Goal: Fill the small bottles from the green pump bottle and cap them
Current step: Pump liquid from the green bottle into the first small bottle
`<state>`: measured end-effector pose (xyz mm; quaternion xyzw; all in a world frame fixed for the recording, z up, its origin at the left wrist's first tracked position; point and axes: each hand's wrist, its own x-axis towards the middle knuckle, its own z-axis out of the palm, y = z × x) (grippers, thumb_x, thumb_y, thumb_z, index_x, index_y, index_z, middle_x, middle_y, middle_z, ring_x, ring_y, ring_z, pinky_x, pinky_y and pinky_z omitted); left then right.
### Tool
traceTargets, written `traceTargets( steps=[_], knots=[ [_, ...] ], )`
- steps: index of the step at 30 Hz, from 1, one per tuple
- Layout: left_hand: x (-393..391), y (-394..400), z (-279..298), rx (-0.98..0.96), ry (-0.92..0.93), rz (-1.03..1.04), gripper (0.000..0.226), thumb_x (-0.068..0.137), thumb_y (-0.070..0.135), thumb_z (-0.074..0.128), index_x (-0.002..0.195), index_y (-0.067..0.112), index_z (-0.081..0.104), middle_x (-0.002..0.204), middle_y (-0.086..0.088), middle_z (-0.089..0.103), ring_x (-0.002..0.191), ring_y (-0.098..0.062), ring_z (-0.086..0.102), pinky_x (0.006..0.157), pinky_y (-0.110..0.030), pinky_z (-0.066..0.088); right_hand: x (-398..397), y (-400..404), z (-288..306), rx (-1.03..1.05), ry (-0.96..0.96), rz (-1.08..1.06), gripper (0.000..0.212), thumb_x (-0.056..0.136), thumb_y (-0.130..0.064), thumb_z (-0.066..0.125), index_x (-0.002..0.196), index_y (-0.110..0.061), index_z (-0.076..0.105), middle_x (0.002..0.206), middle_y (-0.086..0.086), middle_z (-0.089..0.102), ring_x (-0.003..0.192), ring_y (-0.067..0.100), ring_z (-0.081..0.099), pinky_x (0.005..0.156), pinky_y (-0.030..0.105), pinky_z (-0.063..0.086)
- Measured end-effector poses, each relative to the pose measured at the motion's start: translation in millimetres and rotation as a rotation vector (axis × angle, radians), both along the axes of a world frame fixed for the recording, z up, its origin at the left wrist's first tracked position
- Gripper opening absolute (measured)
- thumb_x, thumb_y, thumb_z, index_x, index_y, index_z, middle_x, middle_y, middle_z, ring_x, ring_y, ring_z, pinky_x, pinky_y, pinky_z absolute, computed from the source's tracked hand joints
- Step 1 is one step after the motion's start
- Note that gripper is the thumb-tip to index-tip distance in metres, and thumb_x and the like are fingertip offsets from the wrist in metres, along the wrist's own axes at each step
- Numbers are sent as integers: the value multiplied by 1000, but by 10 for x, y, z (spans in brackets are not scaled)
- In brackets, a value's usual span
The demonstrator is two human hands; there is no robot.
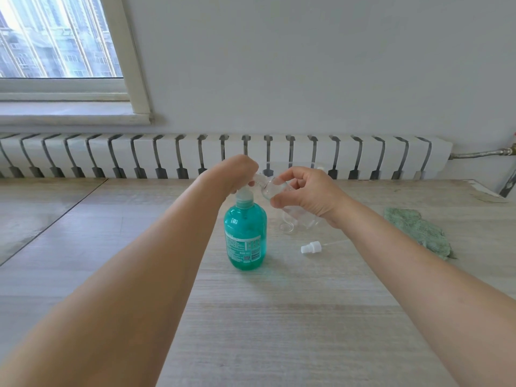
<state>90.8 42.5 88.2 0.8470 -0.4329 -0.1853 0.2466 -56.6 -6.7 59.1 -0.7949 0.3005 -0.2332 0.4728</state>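
The green pump bottle (245, 236) stands upright in the middle of the wooden table (279, 317). My left hand (237, 171) rests on top of its white pump head, fingers curled down over it. My right hand (307, 191) holds a small clear bottle (275, 189) tilted with its mouth at the pump's spout. More clear bottles (300, 219) lie on the table under my right wrist, partly hidden. A white spray cap (310, 247) with a thin tube lies on the table to the right of the green bottle.
A crumpled green cloth (418, 231) lies at the right of the table. A white radiator (223, 155) runs along the wall behind the table's far edge. A window (55, 43) is at the upper left.
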Motion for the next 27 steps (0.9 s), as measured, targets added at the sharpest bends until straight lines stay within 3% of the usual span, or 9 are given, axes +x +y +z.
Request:
traceTargets(
  steps=[2, 5, 9, 13, 14, 17, 20, 24, 27],
  knots=[
    [11, -39, -26, -11, -18, -3, 27, 99, 15, 33, 95, 0, 55, 74, -4, 48, 85, -21, 48, 76, -29, 46, -1, 3, 8, -3, 2, 9, 38, 68, -17, 81, 102, -22, 64, 79, -5, 57, 79, 13, 56, 67, 23, 43],
    [35, -95, -108, 26, -95, -30, 36, 97, 15, 34, 121, -4, 53, 97, -12, 53, 90, -22, 45, 96, -37, 44, -16, -5, -10, -23, 38, 22, 39, 68, -15, 81, 102, -21, 64, 78, -6, 56, 75, 10, 55, 65, 22, 43],
    [-40, -79, -124, 184, -246, -24, 36, 91, 7, 51, 127, 5, 48, 93, -6, 47, 78, -16, 45, 79, -24, 42, -29, -27, -32, -42, 66, 35, 38, 67, -16, 82, 101, -22, 64, 85, -3, 55, 79, 13, 54, 66, 22, 43],
    [0, -80, -125, 70, -114, -18, 36, 97, 16, 38, 127, -1, 48, 115, -16, 55, 100, -29, 52, 94, -35, 42, -26, -1, -45, -38, 51, 29, 39, 69, -17, 81, 103, -21, 64, 83, -4, 54, 79, 13, 54, 67, 23, 43],
    [-1, -61, -118, 17, -53, -13, 38, 98, 19, 34, 125, -4, 50, 108, -16, 56, 100, -30, 52, 96, -37, 41, -28, 7, -46, -29, 42, 25, 39, 69, -17, 81, 104, -20, 63, 83, -4, 54, 79, 14, 54, 68, 24, 43],
    [11, -11, -39, -94, 47, 4, 40, 99, 21, 33, 119, -7, 53, 71, -1, 47, 66, -16, 48, 82, -32, 43, -22, 18, -8, 3, 10, 12, 40, 69, -18, 81, 105, -21, 63, 84, -2, 58, 82, 16, 57, 68, 25, 44],
    [10, -13, -13, -5, -93, -27, 31, 96, 13, 40, 120, -3, 51, 68, 1, 40, 58, -8, 39, 65, -22, 41, -10, 27, 22, 8, -1, 12, 38, 69, -16, 81, 103, -22, 63, 79, -6, 57, 79, 13, 57, 66, 23, 42],
    [-17, -42, -127, 17, -107, 65, 29, 93, 10, 49, 122, 5, 49, 84, -6, 48, 69, -12, 43, 78, -22, 45, -7, 18, -22, -1, 27, 28, 38, 69, -14, 81, 102, -20, 63, 80, -3, 58, 76, 13, 58, 66, 23, 45],
    [-20, -42, -155, 76, -192, 15, 31, 93, 9, 48, 123, 4, 48, 87, -6, 46, 73, -14, 45, 79, -24, 44, -4, -3, -64, -17, 37, 27, 39, 69, -14, 81, 103, -19, 63, 83, -1, 57, 77, 14, 57, 69, 25, 47]
  ],
)
